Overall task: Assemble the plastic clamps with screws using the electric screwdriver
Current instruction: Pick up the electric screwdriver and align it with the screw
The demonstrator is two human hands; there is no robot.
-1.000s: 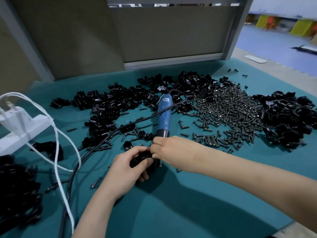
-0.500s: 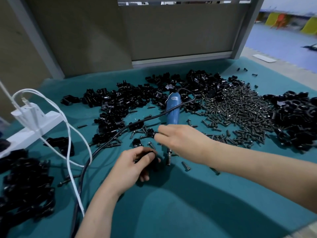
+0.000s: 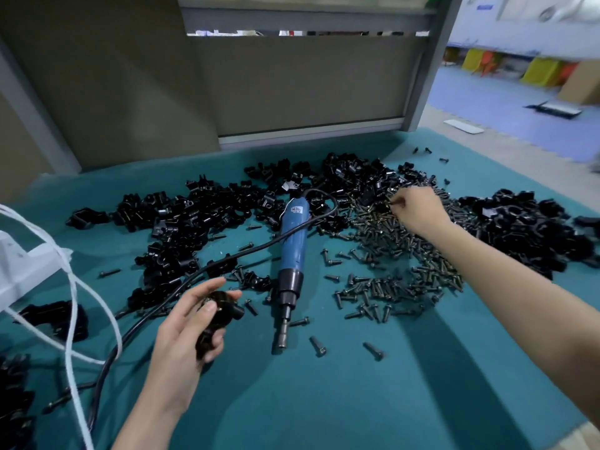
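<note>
My left hand (image 3: 185, 332) grips a black plastic clamp (image 3: 218, 319) just above the teal mat, near its front. The blue electric screwdriver (image 3: 292, 248) lies flat on the mat to the right of that hand, bit pointing toward me, untouched. My right hand (image 3: 417, 209) is stretched out over the far side of the screw pile (image 3: 396, 254), thumb and fingertips pinching at a screw. Loose black clamps (image 3: 181, 228) are heaped at the back left and centre.
A second heap of black clamps (image 3: 532, 228) lies at the right. The screwdriver's black cord (image 3: 156, 310) runs left across the mat beside white cables (image 3: 73, 306) and a white power strip (image 3: 22, 267). More black parts (image 3: 16, 401) sit at the front left. A grey partition (image 3: 292, 89) stands behind.
My right hand has left the screwdriver, which now lies on the mat, and reached out to the screw pile. My left hand has kept the clamp, lifting it slightly.
</note>
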